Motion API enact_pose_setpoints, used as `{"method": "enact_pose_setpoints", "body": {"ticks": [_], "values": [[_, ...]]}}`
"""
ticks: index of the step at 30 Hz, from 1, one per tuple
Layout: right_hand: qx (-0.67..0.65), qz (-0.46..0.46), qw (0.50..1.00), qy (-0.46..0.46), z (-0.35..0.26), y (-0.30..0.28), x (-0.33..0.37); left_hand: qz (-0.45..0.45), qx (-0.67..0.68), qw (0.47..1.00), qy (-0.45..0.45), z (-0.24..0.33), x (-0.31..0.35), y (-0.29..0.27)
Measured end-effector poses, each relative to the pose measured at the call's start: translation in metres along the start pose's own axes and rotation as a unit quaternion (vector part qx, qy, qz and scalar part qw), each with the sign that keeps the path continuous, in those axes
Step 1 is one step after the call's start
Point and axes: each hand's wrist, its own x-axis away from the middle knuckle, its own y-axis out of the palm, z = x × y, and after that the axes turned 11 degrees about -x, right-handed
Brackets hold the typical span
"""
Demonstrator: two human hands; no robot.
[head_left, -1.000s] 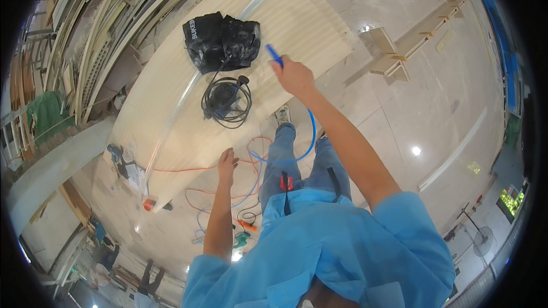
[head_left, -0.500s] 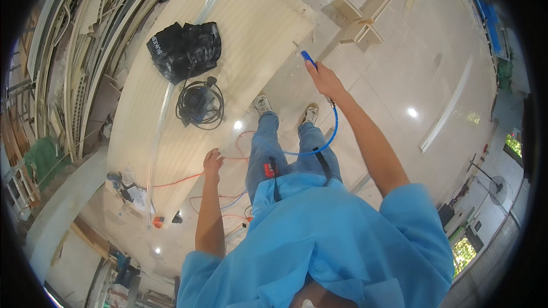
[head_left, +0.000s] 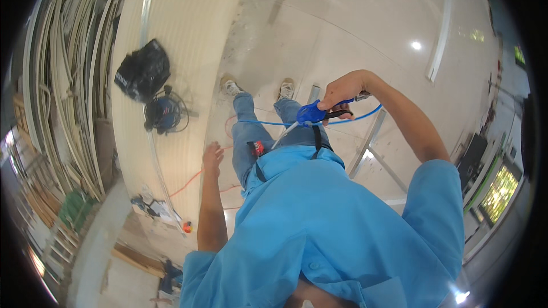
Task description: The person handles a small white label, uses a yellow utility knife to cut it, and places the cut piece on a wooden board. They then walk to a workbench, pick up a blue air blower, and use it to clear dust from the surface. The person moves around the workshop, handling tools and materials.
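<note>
My right hand [head_left: 345, 96] is wrapped round a blue air blow gun [head_left: 310, 114] in front of my thighs. Its thin pale nozzle slants down toward the hem of my blue shirt, and the black trigger [head_left: 340, 113] shows under my fingers. A blue air hose [head_left: 365, 117] joins the gun's back end and loops across my legs. My left hand [head_left: 213, 156] hangs in the air beside my left thigh, with loosely bent fingers apart and nothing seen in them. An orange cord [head_left: 187, 184] runs below it.
A large ribbed cream panel [head_left: 188, 34] lies at left, bearing a black bag [head_left: 144, 71] and a blue-black power tool [head_left: 164, 113] with coiled cable. Long strips [head_left: 74, 80] are heaped at far left. Metal profiles [head_left: 439, 40] lie on the floor at right.
My right hand has drawn the blow gun back from out ahead to my waist, turning its nozzle toward my body. The view has swung right; my left hand stays low beside my thigh.
</note>
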Motion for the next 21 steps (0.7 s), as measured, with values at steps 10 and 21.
{"method": "enact_pose_setpoints", "body": {"ticks": [10,21], "values": [[0.045,0.429,0.9,0.063,0.204,-0.067,-0.035,-0.134,-0.322,0.928,0.129,0.06,0.045,0.135],[-0.03,0.449,0.865,0.223,0.336,-0.053,-0.02,-0.124,-0.31,0.941,0.044,0.14,0.074,0.152]]}}
